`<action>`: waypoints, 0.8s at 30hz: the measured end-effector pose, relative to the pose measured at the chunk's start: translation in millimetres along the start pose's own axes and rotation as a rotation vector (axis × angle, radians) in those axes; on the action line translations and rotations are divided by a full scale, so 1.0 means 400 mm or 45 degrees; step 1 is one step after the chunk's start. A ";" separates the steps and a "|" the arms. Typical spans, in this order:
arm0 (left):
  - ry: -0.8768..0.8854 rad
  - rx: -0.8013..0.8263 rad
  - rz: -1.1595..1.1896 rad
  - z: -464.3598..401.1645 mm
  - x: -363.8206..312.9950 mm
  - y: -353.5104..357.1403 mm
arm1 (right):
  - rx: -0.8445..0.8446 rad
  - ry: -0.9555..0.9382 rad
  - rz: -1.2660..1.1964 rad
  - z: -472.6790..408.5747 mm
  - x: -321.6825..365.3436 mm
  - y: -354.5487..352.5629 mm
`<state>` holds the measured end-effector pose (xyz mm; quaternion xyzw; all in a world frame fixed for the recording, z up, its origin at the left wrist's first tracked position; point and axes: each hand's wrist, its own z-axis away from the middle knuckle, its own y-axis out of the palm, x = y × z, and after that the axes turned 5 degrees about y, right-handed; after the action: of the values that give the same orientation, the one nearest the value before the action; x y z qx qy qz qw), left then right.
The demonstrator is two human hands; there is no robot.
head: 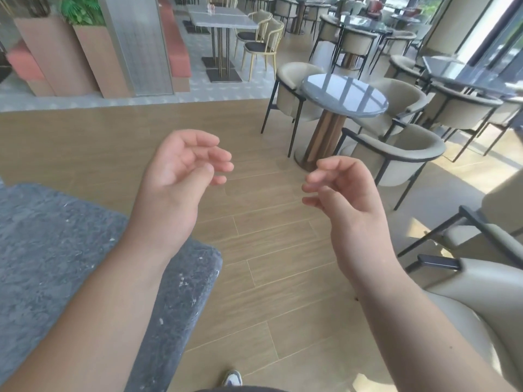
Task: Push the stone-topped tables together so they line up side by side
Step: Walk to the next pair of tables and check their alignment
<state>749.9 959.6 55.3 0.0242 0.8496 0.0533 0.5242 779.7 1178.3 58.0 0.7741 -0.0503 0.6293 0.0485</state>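
Observation:
A dark grey stone-topped table (51, 250) fills the lower left, its rounded corner near the middle bottom. My left forearm crosses above that top. My left hand (181, 168) is raised over the wooden floor past the table's edge, palm up, fingers loosely curled and apart, holding nothing. My right hand (342, 193) hovers level with it to the right, fingers also curled and apart, holding nothing. Neither hand touches the table. No second stone-topped table of this kind shows close by.
A round glass-topped table (343, 94) on a bronze pedestal stands ahead right, ringed by beige armchairs (396, 154). More beige chairs (481, 278) crowd the right edge. A pale rectangular table (223, 15) with wooden chairs stands far back. Planters (85, 52) line the left rear.

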 end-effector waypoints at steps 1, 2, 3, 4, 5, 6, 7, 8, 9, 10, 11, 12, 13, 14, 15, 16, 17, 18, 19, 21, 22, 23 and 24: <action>-0.002 0.009 0.000 -0.039 0.021 0.001 | -0.010 0.003 0.002 -0.040 -0.010 0.003; -0.008 0.010 0.000 -0.075 0.040 0.003 | -0.015 0.009 0.000 -0.080 -0.018 0.006; -0.018 0.005 0.001 -0.109 0.057 0.006 | -0.017 0.016 -0.007 -0.118 -0.025 0.007; -0.028 0.000 0.004 -0.140 0.075 0.011 | -0.021 0.021 -0.014 -0.156 -0.033 0.007; -0.038 -0.003 0.005 -0.170 0.092 0.017 | -0.027 0.024 -0.021 -0.193 -0.041 0.006; -0.047 -0.004 0.003 -0.199 0.111 0.024 | -0.031 0.025 -0.027 -0.230 -0.050 0.003; -0.053 -0.007 -0.003 -0.226 0.130 0.030 | -0.029 0.026 -0.031 -0.265 -0.061 0.000; -0.058 -0.013 -0.011 -0.252 0.149 0.037 | -0.023 0.026 -0.032 -0.301 -0.073 -0.003; -0.064 -0.021 -0.021 -0.279 0.169 0.045 | -0.018 0.026 -0.032 -0.338 -0.086 -0.007; -0.070 -0.030 -0.030 -0.307 0.189 0.056 | -0.012 0.026 -0.033 -0.376 -0.100 -0.013; -0.078 -0.042 -0.037 -0.336 0.211 0.070 | -0.004 0.030 -0.037 -0.415 -0.116 -0.020; -0.085 -0.054 -0.042 -0.365 0.234 0.086 | 0.007 0.034 -0.042 -0.456 -0.133 -0.028; -0.085 -0.066 -0.048 -0.396 0.258 0.103 | 0.021 0.034 -0.045 -0.499 -0.149 -0.038; -0.080 -0.079 -0.055 -0.427 0.282 0.122 | 0.036 0.031 -0.045 -0.545 -0.165 -0.048; -0.078 -0.089 -0.062 -0.458 0.308 0.142 | 0.052 0.033 -0.048 -0.592 -0.182 -0.061; -0.076 -0.099 -0.067 -0.491 0.334 0.163 | 0.067 0.032 -0.054 -0.641 -0.198 -0.074; -0.072 -0.111 -0.075 -0.525 0.360 0.186 | 0.086 0.027 -0.061 -0.691 -0.212 -0.088; -0.069 -0.126 -0.086 -0.562 0.384 0.210 | 0.109 0.024 -0.068 -0.744 -0.226 -0.104; -0.070 -0.148 -0.094 -0.600 0.407 0.235 | 0.135 0.028 -0.071 -0.798 -0.236 -0.120; -0.081 -0.215 -0.093 -0.675 0.447 0.280 | 0.194 0.047 -0.072 -0.906 -0.248 -0.149; -0.076 -0.250 -0.094 -0.712 0.468 0.299 | 0.223 0.048 -0.073 -0.962 -0.253 -0.161; -0.070 -0.277 -0.097 -0.744 0.487 0.313 | 0.247 0.046 -0.073 -1.013 -0.259 -0.171; -0.065 -0.306 -0.101 -0.772 0.506 0.324 | 0.273 0.046 -0.068 -1.063 -0.267 -0.175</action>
<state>381.0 1087.6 28.0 -0.0710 0.8238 0.1333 0.5464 355.7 1308.4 39.2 0.7645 0.0389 0.6432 -0.0168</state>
